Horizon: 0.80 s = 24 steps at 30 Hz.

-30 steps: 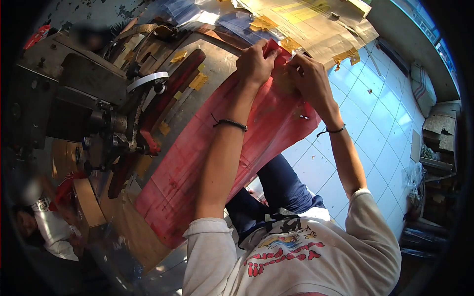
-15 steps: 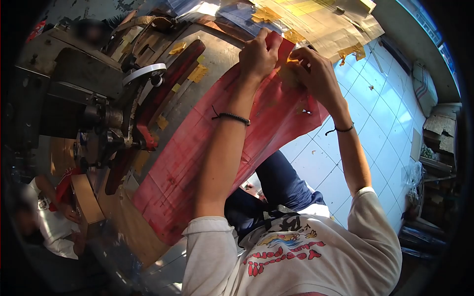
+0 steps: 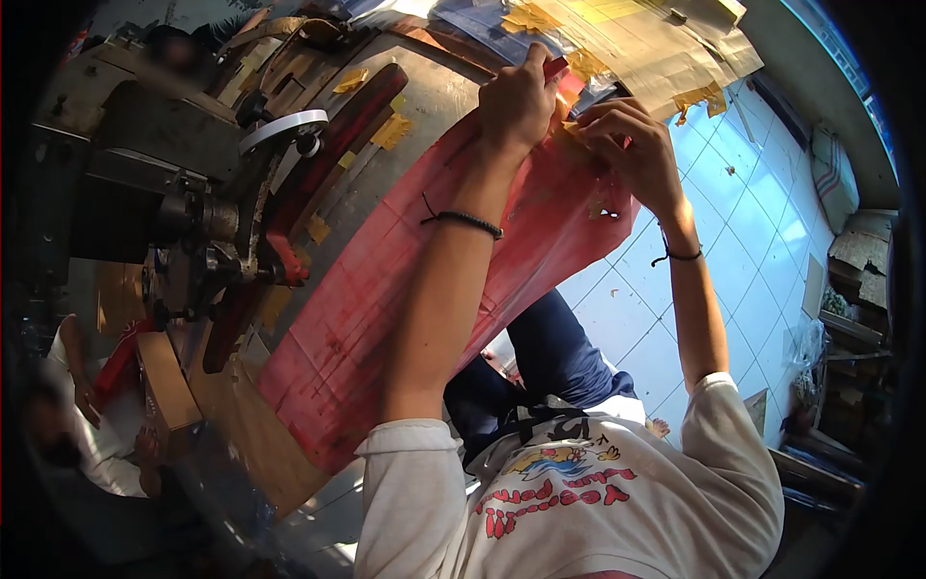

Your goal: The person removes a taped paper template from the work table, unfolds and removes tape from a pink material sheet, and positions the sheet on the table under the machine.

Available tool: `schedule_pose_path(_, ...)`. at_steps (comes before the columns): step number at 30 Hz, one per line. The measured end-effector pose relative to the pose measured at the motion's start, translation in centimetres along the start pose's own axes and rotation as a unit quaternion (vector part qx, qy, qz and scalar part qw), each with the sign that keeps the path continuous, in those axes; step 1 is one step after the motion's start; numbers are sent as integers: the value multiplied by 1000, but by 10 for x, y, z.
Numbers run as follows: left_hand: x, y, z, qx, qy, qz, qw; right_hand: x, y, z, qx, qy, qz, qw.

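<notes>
"Red sheet (image 3: pixel 371 294), where?"
"Below the left grip (image 3: pixel 519 101), which clamps its top end; right grip (image 3: pixel 632 145) at the edge, closure unclear."
"Handling?"
"Probably light, floppy; hold its edges, clear of the hole (image 3: pixel 606 212) below the right grip."

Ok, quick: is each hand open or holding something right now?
Left hand: closed, holding a red piece.
Right hand: fingers bent by the red sheet; grip cannot be told.

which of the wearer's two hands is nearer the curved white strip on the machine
The left hand: it lies between the white strip and the right hand, which is farther across, toward the tiled floor.
</notes>
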<state>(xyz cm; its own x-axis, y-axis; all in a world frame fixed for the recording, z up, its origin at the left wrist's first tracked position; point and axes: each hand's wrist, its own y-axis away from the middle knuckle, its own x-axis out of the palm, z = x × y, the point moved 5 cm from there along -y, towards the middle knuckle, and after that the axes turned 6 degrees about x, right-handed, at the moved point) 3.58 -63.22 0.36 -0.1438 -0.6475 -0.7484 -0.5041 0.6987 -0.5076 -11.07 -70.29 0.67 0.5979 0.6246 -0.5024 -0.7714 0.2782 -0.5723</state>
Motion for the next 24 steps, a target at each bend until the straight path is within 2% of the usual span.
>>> schedule_pose_path(2, 0, 0, -1, 14, -5, -2, 1000, -1, 1, -3, -48, 19, 12, 999)
schedule_pose_path(5, 3, 0, 1, 26, -5, -3, 1000, -1, 1, 0, -65, 21, 22, 997)
schedule_pose_path(14, 2, 2, -3, 47, -33, -16, 998, -3, 2, -6, -67, -48, 67, 994)
schedule_pose_path(24, 1, 1, -3, 62, -27, -22, 997, -6, 1, -8, -76, -66, 117, 988)
